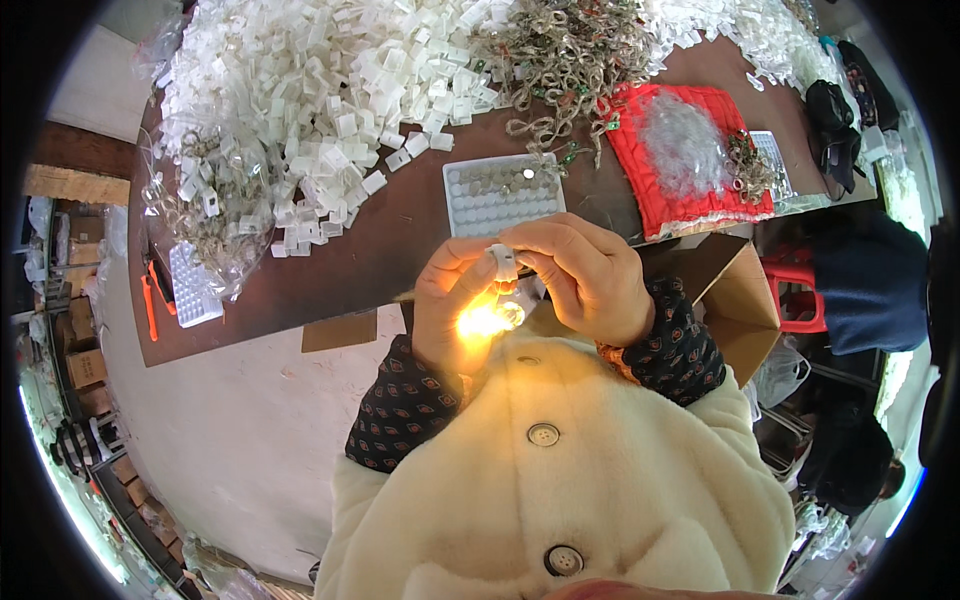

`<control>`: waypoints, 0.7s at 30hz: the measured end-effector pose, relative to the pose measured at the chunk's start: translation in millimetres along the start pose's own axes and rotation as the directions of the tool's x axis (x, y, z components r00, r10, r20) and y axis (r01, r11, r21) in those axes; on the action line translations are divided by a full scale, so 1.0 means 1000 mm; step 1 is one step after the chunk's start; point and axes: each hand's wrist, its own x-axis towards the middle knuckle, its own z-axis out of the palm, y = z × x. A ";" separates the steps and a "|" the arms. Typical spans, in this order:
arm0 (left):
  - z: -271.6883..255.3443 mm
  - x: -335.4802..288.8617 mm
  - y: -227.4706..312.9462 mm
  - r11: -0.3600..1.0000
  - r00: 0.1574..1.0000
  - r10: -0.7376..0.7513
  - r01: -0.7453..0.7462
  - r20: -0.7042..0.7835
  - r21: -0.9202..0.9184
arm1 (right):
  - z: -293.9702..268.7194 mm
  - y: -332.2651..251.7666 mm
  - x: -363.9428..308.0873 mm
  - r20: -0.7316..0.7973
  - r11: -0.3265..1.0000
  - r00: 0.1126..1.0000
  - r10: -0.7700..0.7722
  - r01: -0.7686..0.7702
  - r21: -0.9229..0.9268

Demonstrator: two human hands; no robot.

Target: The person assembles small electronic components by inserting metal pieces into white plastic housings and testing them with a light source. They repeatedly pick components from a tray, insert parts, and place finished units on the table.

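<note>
Centrally, casing (500, 265): small, white, held up in front of the coat (600, 430).
Left hand (442, 300): thumb and finger pinch the casing; a firm, light hold should steady it.
Right hand (597, 282): fingertips at its top; cannot tell whether they grip.
Light (484, 319): glowing just below; best left unpinched.
Tray (451, 205): beyond, on the table (400, 250).

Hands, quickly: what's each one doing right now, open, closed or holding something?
Left hand: closed, pinching a small white piece.
Right hand: fingers curled at the same piece; whether gripping cannot be told.
</note>
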 end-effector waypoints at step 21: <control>0.004 0.018 -0.006 0.996 0.999 0.022 -0.019 -0.032 0.085 | -0.021 0.005 -0.006 -0.001 0.995 0.999 0.046 -0.046 -0.089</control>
